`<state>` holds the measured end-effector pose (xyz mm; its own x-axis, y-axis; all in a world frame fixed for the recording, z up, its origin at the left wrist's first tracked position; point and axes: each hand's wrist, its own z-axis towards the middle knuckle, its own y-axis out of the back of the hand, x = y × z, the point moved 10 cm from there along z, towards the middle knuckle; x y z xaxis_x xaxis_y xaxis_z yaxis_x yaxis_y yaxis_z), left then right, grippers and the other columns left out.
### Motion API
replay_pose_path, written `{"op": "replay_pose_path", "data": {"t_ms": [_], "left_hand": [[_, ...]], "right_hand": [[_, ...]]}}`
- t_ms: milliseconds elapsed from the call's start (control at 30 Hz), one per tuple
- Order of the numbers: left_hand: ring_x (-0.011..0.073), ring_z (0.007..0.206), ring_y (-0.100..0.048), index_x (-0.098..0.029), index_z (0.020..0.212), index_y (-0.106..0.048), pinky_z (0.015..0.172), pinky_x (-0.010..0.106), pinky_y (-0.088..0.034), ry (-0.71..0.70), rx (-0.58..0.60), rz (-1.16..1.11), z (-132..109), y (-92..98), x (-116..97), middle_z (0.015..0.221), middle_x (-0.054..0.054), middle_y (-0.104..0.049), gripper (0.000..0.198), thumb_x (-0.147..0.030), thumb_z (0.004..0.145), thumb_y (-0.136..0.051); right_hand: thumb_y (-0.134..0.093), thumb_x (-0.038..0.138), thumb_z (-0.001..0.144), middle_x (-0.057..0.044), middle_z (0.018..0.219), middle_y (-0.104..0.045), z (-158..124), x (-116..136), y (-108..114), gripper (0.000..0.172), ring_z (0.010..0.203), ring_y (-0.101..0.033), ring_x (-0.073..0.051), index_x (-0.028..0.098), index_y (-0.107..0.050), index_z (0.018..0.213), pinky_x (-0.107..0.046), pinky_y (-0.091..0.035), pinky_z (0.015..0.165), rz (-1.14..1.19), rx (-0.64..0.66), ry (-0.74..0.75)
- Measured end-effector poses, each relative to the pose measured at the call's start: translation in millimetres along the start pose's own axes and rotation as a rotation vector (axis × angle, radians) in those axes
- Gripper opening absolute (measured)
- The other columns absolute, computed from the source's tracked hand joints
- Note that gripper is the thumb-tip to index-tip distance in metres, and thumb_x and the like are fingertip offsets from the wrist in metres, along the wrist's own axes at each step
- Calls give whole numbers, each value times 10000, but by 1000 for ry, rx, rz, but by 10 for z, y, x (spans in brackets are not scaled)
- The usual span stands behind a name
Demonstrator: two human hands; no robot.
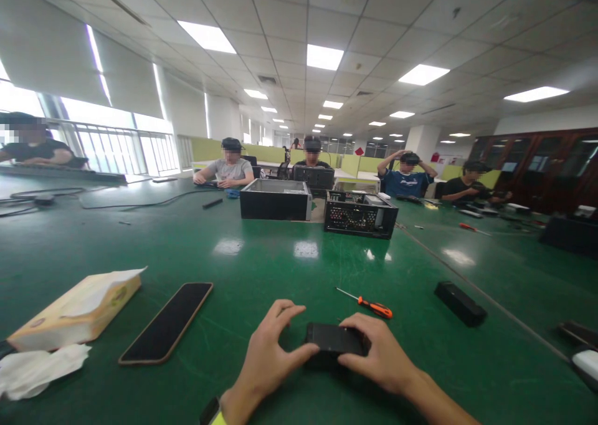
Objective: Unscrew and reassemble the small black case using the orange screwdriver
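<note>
A small black rectangular box [334, 338] with a flat top is in front of me at the table's near side; its exact kind I cannot make out. My right hand [380, 353] grips its right end, thumb along the near side and fingers at the back. At its left end is my left hand [273, 347], fingers spread, the thumb tip at the box's near left corner and the index finger apart from it. Just beyond the box lies a screwdriver [374, 306] with an orange and black handle, its shaft pointing away to the left.
On my left are a phone [168, 322], a tissue pack [79, 306] and a crumpled tissue [40, 369]. Another black block [460, 301] lies at right on the green table [261, 257]. Two computer cases [275, 205] [359, 216] stand farther back. Several people sit around the table.
</note>
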<state>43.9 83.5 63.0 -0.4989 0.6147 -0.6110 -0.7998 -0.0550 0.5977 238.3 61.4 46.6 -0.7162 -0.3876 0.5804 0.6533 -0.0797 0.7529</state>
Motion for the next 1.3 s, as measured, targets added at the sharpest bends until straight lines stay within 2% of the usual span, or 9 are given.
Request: {"op": "replay_pose_path", "data": {"t_ms": [200, 367, 600, 767, 900, 1000, 1133, 1200, 1300], "left_hand": [[218, 765, -632, -201, 1022, -660, 725, 346, -538, -14, -142, 65, 23, 169, 48, 953, 67, -653, 267, -433, 912, -587], [233, 820, -649, -205, 945, -660, 742, 344, -535, -44, -109, 114, 4, 62, 2, 917, 60, -667, 199, -385, 921, -580], [228, 821, -654, -216, 928, -659, 726, 324, -539, -54, -125, 141, -1, 89, 6, 905, 51, -678, 154, -354, 912, -592], [225, 819, -652, -218, 932, -659, 726, 320, -535, -67, -133, 143, -7, 95, -19, 895, 48, -677, 141, -338, 915, -586], [221, 800, -646, -214, 940, -661, 716, 321, -525, -68, -121, 153, -7, 81, -25, 861, 43, -668, 135, -325, 914, -588], [223, 789, -640, -209, 949, -662, 711, 328, -524, -71, -110, 154, -5, 69, -22, 831, 38, -656, 131, -313, 915, -588], [236, 857, -641, -215, 1036, -653, 755, 345, -538, -103, -88, 130, -18, 29, -47, 923, 60, -662, 168, -312, 907, -610], [258, 963, -629, -222, 1172, -618, 835, 376, -538, -133, -55, 119, -35, -24, -74, 1063, 89, -650, 319, -331, 876, -662], [321, 1133, -558, -226, 1374, -490, 962, 468, -485, -180, 7, 129, -64, -122, -130, 1268, 137, -575, 687, -428, 781, -772]], "right_hand": [[-597, 639, 774, -127, 993, -721, -266, -1193, 1091, 557, 866, -663, -310, 168, -660, 1064, -397, -504, 770, -206, -489, -454], [-559, 684, 750, -217, 990, -717, -582, -1912, 1458, 633, 902, -660, -405, 131, -688, 1030, -484, -490, 750, -366, -603, -712], [-496, 707, 771, -194, 1214, -635, -621, -2102, 1639, 743, 1049, -612, -374, 145, -587, 1249, -458, -480, 812, -450, -723, -741], [-527, 640, 749, -274, 1387, -465, -1055, -2226, 2056, 722, 1255, -391, -517, 155, -576, 1282, -648, -349, 896, -513, -844, -884], [-655, 558, 628, -317, 1058, -652, -1331, -2471, 2140, 625, 1002, -560, -569, 115, -704, 1066, -643, -431, 699, -394, -788, -1020], [-556, 606, 720, -317, 1063, -660, -1316, -2407, 2182, 702, 973, -609, -514, 65, -661, 1155, -570, -475, 711, -339, -840, -989], [-465, 659, 799, -221, 1215, -628, -1017, -1909, 2071, 793, 1060, -613, -395, 86, -499, 1346, -452, -493, 847, -296, -912, -817], [-535, 668, 776, -113, 1116, -684, -699, -1520, 1762, 718, 937, -658, -300, 176, -545, 1298, -359, -513, 817, -216, -783, -630], [-623, 595, 795, -117, 1157, -669, -188, -671, 878, 607, 982, -623, -286, 177, -593, 1235, -368, -487, 868, -84, -333, -170]]}}
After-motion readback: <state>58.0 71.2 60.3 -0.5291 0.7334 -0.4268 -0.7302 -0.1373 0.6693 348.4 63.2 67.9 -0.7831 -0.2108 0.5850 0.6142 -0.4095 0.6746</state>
